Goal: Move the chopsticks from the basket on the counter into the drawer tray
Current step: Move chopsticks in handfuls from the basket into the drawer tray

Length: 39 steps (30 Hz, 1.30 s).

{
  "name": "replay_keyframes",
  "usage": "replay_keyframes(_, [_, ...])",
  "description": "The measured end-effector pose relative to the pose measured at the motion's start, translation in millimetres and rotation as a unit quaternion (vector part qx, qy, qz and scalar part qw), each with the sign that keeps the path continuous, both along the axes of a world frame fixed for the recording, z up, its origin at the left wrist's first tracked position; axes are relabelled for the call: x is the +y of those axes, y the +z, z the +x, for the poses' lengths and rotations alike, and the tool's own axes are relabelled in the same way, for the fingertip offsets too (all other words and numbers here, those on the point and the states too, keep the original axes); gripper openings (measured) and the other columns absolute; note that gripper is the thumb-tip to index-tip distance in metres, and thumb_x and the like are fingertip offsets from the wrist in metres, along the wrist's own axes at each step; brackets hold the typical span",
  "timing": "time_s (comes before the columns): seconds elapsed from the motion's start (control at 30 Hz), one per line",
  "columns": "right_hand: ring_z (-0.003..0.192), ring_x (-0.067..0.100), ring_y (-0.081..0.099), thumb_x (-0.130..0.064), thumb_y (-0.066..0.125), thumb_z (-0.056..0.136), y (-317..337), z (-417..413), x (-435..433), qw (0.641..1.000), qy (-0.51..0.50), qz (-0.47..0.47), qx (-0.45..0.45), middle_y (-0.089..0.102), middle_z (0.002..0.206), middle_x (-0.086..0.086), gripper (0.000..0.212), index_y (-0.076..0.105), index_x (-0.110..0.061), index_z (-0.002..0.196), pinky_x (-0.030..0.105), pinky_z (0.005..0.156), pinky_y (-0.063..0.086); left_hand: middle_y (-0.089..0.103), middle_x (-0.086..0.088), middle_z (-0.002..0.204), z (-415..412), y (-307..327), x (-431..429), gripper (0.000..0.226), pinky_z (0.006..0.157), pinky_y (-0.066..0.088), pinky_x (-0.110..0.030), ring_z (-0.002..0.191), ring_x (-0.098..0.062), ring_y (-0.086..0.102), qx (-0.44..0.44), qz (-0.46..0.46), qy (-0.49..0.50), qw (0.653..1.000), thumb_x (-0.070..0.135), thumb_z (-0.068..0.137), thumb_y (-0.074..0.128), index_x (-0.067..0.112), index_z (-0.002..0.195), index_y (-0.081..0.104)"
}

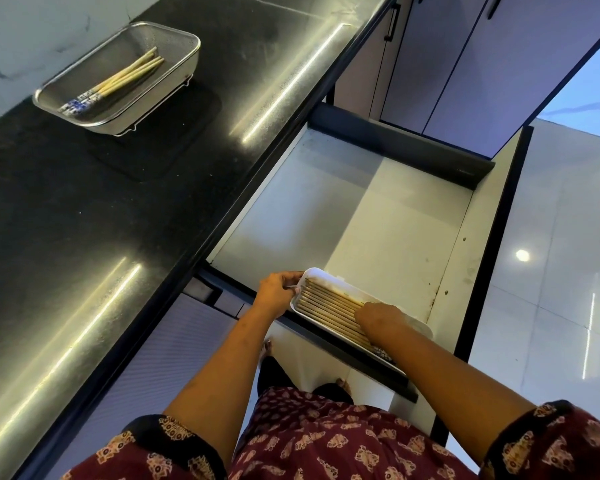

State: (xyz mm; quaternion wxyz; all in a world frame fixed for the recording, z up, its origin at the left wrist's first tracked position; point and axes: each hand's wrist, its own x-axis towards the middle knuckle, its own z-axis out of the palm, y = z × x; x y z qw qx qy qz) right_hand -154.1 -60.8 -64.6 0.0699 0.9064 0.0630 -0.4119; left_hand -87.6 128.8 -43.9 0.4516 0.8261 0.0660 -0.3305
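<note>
A metal mesh basket (174, 46) stands on the black counter at the upper left, with several yellow chopsticks (129, 76) with blue patterned ends lying in it. A white tray (314, 273) sits at the near end of the open drawer, and several chopsticks (326, 301) lie side by side in it. My left hand (274, 292) grips the tray's left end, fingers curled over the rim. My right hand (378, 318) rests on the chopsticks in the tray, fingers bent down onto them; what the fingertips hold is hidden.
The open drawer (388, 216) has a bare white floor beyond the tray. A dark mat (167, 147) lies under the basket. Cabinet doors (465, 64) stand at the upper right, and a glossy tiled floor (561, 254) runs along the right.
</note>
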Motion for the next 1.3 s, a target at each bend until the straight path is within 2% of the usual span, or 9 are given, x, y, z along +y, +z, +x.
replay_keyframes(0.2, [0.112, 0.032, 0.059, -0.010, 0.049, 0.094, 14.5, 16.3, 17.6, 0.991, -0.078, 0.099, -0.032, 0.060, 0.123, 0.016, 0.029, 0.059, -0.005, 0.121, 0.037, 0.089, 0.048, 0.062, -0.014, 0.126, -0.6, 4.6, -2.6, 0.041, 0.103, 0.044, -0.036, 0.118, -0.026, 0.057, -0.041, 0.049, -0.022, 0.998, 0.000, 0.088, 0.057, 0.007, 0.129, 0.054])
replay_keyframes(0.37, [0.102, 0.027, 0.062, -0.017, 0.059, 0.090, 33.4, 41.3, 39.5, 0.971, -0.120, 0.206, 0.021, 0.065, 0.117, 0.012, 0.022, 0.063, -0.009, 0.111, 0.032, 0.085, 0.049, 0.064, -0.014, 0.122, 14.4, 28.7, -1.5, 0.044, 0.099, 0.042, -0.023, 0.114, -0.023, 0.059, -0.133, 0.061, -0.013, 0.989, -0.013, 0.089, 0.040, 0.005, 0.124, 0.059])
replay_keyframes(0.43, [0.082, 0.023, 0.064, -0.016, 0.059, 0.091, 45.5, 56.7, 50.1, 0.938, -0.173, 0.300, 0.036, 0.067, 0.107, 0.013, 0.010, 0.061, -0.011, 0.100, 0.027, 0.068, 0.051, 0.064, -0.014, 0.120, 27.4, 43.7, 1.2, 0.042, 0.098, 0.042, -0.022, 0.114, -0.023, 0.059, -0.166, 0.052, -0.004, 0.985, -0.012, 0.089, 0.039, 0.004, 0.121, 0.060])
replay_keyframes(0.5, [0.070, 0.018, 0.060, -0.012, 0.059, 0.093, 63.7, 70.5, 58.4, 0.892, -0.238, 0.384, 0.024, 0.064, 0.098, 0.010, 0.005, 0.057, -0.011, 0.097, 0.024, 0.061, 0.050, 0.066, -0.013, 0.118, 41.1, 58.3, 4.2, 0.037, 0.096, 0.043, -0.021, 0.113, -0.021, 0.060, -0.195, 0.042, 0.015, 0.980, -0.008, 0.091, 0.042, 0.005, 0.118, 0.063])
replay_keyframes(0.6, [0.074, 0.020, 0.061, -0.012, 0.059, 0.093, 89.1, 91.9, 72.7, 0.836, -0.303, 0.458, 0.007, 0.062, 0.094, 0.009, 0.006, 0.059, -0.011, 0.098, 0.027, 0.068, 0.053, 0.068, -0.010, 0.114, 59.2, 80.2, 16.1, 0.031, 0.091, 0.043, -0.018, 0.110, -0.017, 0.062, -0.236, 0.027, 0.050, 0.970, -0.005, 0.091, 0.047, 0.007, 0.114, 0.065])
replay_keyframes(0.67, [0.082, 0.020, 0.064, -0.014, 0.057, 0.094, 103.7, 107.5, 81.6, 0.827, -0.306, 0.472, -0.003, 0.063, 0.097, 0.007, 0.009, 0.060, -0.013, 0.103, 0.027, 0.074, 0.055, 0.068, -0.007, 0.112, 69.8, 92.3, 27.4, 0.031, 0.090, 0.044, -0.019, 0.106, -0.014, 0.061, -0.243, 0.014, 0.077, 0.967, -0.003, 0.091, 0.049, 0.008, 0.115, 0.065])
replay_keyframes(0.77, [0.084, 0.014, 0.065, -0.016, 0.053, 0.097, 129.3, 137.9, 104.8, 0.816, -0.296, 0.495, -0.032, 0.064, 0.104, 0.003, 0.016, 0.059, -0.015, 0.111, 0.020, 0.070, 0.054, 0.069, -0.004, 0.109, 93.0, 111.9, 58.3, 0.030, 0.092, 0.048, -0.023, 0.103, -0.012, 0.062, -0.265, -0.002, 0.119, 0.957, -0.001, 0.089, 0.052, 0.012, 0.113, 0.066])
replay_keyframes(1.0, [0.083, 0.010, 0.065, -0.019, 0.051, 0.098, 197.6, 204.0, 174.9, 0.775, -0.275, 0.567, -0.054, 0.066, 0.091, -0.004, 0.020, 0.061, -0.014, 0.114, 0.027, 0.080, 0.055, 0.070, -0.004, 0.100, 157.0, 153.1, 130.0, 0.024, 0.095, 0.052, -0.039, 0.097, -0.019, 0.066, -0.312, -0.028, 0.254, 0.915, 0.003, 0.086, 0.058, 0.016, 0.103, 0.069])
replay_keyframes(1.3, [0.073, 0.009, 0.061, -0.012, 0.048, 0.099, 233.2, 295.5, 256.2, 0.730, -0.277, 0.623, -0.037, 0.063, 0.085, -0.003, 0.023, 0.058, -0.006, 0.119, 0.026, 0.075, 0.053, 0.067, 0.001, 0.099, 233.7, 185.5, 209.1, 0.022, 0.091, 0.051, -0.024, 0.095, -0.010, 0.062, -0.357, -0.029, 0.354, 0.864, 0.001, 0.088, 0.056, 0.012, 0.103, 0.068])
